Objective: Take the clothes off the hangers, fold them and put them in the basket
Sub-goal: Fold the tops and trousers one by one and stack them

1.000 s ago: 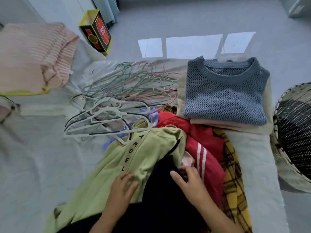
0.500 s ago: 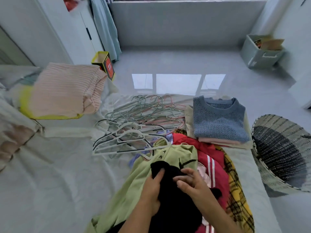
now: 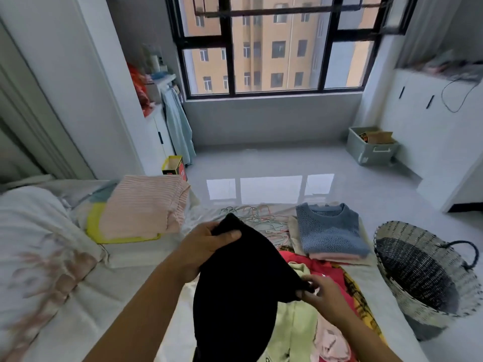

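- Two hands are raised over the bed [image 3: 136, 280], both holding one black garment [image 3: 240, 296] lifted above the clothes pile.
- Left hand [image 3: 201, 246]: fingers curled round the garment's top corner, thumb pressed across the front of the cloth.
- Right hand [image 3: 322, 293]: fingertips pinch the garment's right corner, lower and nearer the camera than the left hand.
- Black garment is stretched between the two hands, and the rest droops toward the bottom edge of the view.
- Pile under it on the bed: light green top [image 3: 292, 330], red garment [image 3: 322, 267], yellow plaid piece [image 3: 359, 293] and pale pink garment [image 3: 329, 340], all overlapping.
- Hangers [image 3: 254, 214]: a loose bunch of thin ones lies flat on the bed beyond the left hand, partly hidden by the black cloth.
- Blue mesh sweater [image 3: 329, 231]: folded, on top of a short folded stack, just beyond the pile.
- Woven basket [image 3: 428, 307]: on the floor right of the bed, tilted with its mouth toward the bed, interior dark, contents cannot be made out.
- Pink striped knit [image 3: 143, 205]: folded on a yellow item at the bed's far left, well apart from the pile.
- Yellow box [image 3: 174, 165] and storage bin [image 3: 371, 150] are on the floor farther back.
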